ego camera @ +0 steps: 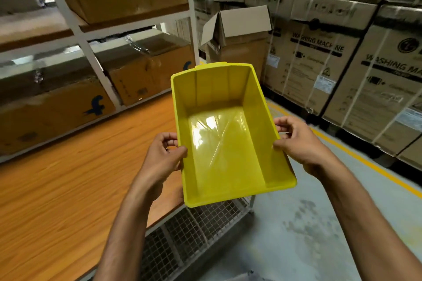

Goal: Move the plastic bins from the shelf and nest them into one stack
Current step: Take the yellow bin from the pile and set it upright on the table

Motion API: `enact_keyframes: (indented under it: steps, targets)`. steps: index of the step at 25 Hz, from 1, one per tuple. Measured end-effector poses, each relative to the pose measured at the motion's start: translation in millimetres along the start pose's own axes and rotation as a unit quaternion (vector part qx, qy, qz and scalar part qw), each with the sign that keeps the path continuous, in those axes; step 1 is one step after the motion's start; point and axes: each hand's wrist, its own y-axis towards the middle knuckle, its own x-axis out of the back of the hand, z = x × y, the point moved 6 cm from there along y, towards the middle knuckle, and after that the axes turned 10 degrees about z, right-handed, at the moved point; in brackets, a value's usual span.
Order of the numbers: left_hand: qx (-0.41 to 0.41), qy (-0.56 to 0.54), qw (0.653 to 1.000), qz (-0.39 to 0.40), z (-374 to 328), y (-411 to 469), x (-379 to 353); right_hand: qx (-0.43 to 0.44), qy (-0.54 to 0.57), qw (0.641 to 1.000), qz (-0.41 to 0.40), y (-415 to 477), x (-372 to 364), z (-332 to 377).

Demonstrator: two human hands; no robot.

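Head view, nearest first: the left hand (166, 153) and right hand (296, 141) each pinch a long rim of the yellow bin (226, 134), thumbs on the rim and fingers curled outside it. The bin is empty and open side up, held in the air over the corner of the wooden shelf deck (68, 178) and a wire mesh rack (194, 223). Both grips look like shallow fingertip grips on glossy plastic, so a quick swing could let one rim slip and drop the bin onto the floor (308, 223). Beyond stand cardboard boxes (57, 107) and washing machine cartons (319, 64); no stack shows.
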Motion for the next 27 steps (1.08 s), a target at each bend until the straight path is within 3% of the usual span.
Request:
enact_keyframes:
  steps: [7,16,21,27]
  targets:
    - [0.081,-0.029,0.993,-0.076,2.7,94.5,9.0,-0.094,0.007,0.986,0.135,151.1,3.4,12.6]
    - [0.119,-0.047,0.973,-0.194,-11.6,206.2,-3.0,-0.083,-0.026,0.962,0.259,322.7,14.2,31.5]
    - [0.133,-0.052,0.957,-0.253,-5.1,234.2,-8.4,-0.097,-0.047,0.948,0.298,374.2,10.4,28.2]
    - [0.158,-0.076,0.947,-0.271,1.9,233.2,-4.9,-0.107,-0.024,0.941,0.319,387.2,-1.3,13.1]
